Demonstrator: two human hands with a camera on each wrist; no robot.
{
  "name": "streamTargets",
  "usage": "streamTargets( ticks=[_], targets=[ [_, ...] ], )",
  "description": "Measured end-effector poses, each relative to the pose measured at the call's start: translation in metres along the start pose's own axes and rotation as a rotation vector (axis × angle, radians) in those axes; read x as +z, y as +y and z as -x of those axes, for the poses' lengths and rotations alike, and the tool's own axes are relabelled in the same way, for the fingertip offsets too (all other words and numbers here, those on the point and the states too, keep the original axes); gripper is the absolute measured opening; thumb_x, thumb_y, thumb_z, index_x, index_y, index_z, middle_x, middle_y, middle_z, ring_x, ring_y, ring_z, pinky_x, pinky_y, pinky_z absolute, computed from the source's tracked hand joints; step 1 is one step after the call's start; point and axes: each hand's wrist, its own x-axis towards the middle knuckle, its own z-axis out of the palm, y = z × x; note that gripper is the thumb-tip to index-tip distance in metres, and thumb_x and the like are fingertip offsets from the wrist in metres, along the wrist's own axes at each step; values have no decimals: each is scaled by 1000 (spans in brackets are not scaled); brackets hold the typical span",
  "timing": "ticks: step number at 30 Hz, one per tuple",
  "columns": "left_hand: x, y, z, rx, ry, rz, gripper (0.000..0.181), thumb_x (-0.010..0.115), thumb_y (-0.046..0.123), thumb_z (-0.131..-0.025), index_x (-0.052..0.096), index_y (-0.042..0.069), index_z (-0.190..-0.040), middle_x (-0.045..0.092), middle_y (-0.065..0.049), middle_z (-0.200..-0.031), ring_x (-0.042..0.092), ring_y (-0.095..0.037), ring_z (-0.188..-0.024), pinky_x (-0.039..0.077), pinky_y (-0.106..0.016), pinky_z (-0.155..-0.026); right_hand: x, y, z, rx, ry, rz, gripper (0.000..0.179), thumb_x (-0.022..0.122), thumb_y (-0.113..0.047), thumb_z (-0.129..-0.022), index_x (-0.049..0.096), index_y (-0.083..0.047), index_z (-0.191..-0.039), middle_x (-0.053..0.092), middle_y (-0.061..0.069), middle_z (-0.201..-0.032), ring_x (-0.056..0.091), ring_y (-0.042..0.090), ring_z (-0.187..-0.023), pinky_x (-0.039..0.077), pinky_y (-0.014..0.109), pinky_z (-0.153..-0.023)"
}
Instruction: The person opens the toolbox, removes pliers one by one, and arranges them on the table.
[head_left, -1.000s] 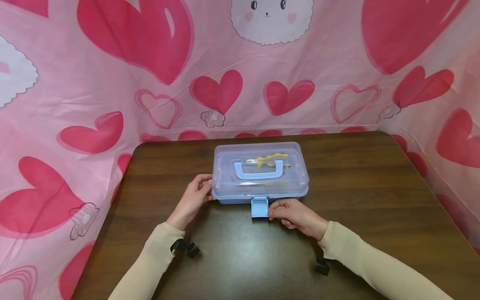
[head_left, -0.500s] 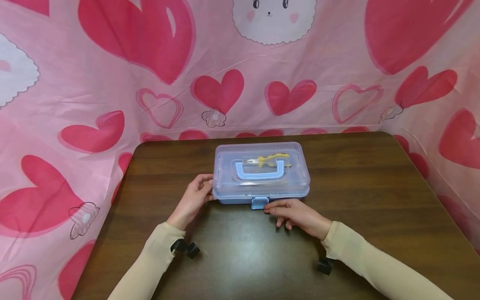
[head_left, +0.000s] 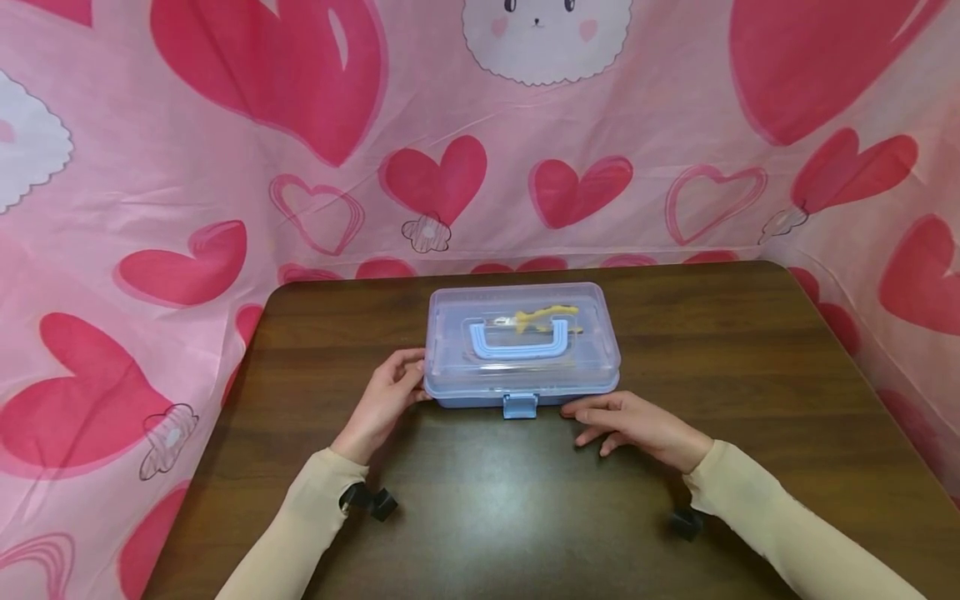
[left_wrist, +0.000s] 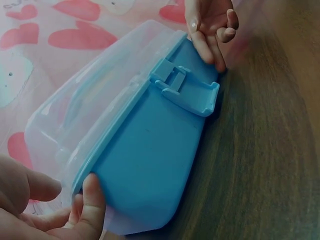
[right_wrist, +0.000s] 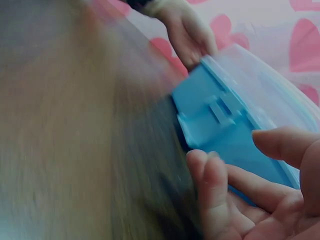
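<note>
A plastic storage box (head_left: pixel 522 375) with a clear lid and blue base stands near the back of the table. Its lid is down, and the blue front latch (head_left: pixel 520 406) is swung outward from the base, as the left wrist view also shows. Under the lid's blue handle (head_left: pixel 519 346) shows a yellow-handled pair of pliers (head_left: pixel 543 317). My left hand (head_left: pixel 384 402) holds the box's left front corner, fingertips at the rim. My right hand (head_left: pixel 637 423), fingers loosely extended and holding nothing, is at the right part of the box's front, off the latch.
The box stands on a dark wood table (head_left: pixel 480 517) with rounded back corners. Behind and beside it hangs a pink cloth (head_left: pixel 495 117) printed with hearts. A black strap-on camera (head_left: pixel 369 500) sits at the left wrist.
The latch has swung from hanging well forward to closer under the lid's edge. My right hand has let go of it and moved right. The left hand and the box have stayed put.
</note>
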Motion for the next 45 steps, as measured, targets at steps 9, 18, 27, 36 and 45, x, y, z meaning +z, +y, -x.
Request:
streamTargets(
  ticks=[9,18,27,36,45],
  targets=[
    [-11,-2,7,25,-47,-25,42,59,14,-107,53,-3,-145,62,-24,-134,69,-19,-102,60,-29,-92,-36,-1,25,-43,155,152,45,59,-28,-107,61,7,-136,68,22,-131,71,24,-103,63,35,-78],
    [-29,-2,11,166,-194,-261,65,75,13,-97,47,11,-156,54,-16,-150,63,-31,-127,55,-26,-100,-52,-1,27,-198,390,382,58,70,-26,-101,49,-7,-152,70,22,-127,72,29,-97,62,31,-79],
    [-30,-10,3,356,-201,-403,80,84,12,-88,46,22,-158,47,-4,-160,55,-29,-138,54,-38,-104,-55,1,11,-416,411,642,85,84,-20,-89,40,-23,-162,46,12,-160,64,30,-124,59,46,-95],
    [-31,-13,-2,345,-171,-403,80,86,17,-86,49,28,-156,47,5,-160,56,-26,-138,49,-38,-108,-57,6,5,-500,435,675,81,85,-16,-87,46,-21,-158,44,7,-162,54,-10,-123,54,17,-93],
    [-31,-19,-1,363,-87,-423,75,90,21,-82,57,28,-149,54,10,-152,53,-18,-140,45,-39,-112,-51,11,7,-478,455,557,78,83,-13,-88,48,-20,-157,56,-17,-145,59,18,-57,54,29,-53]
  ],
)
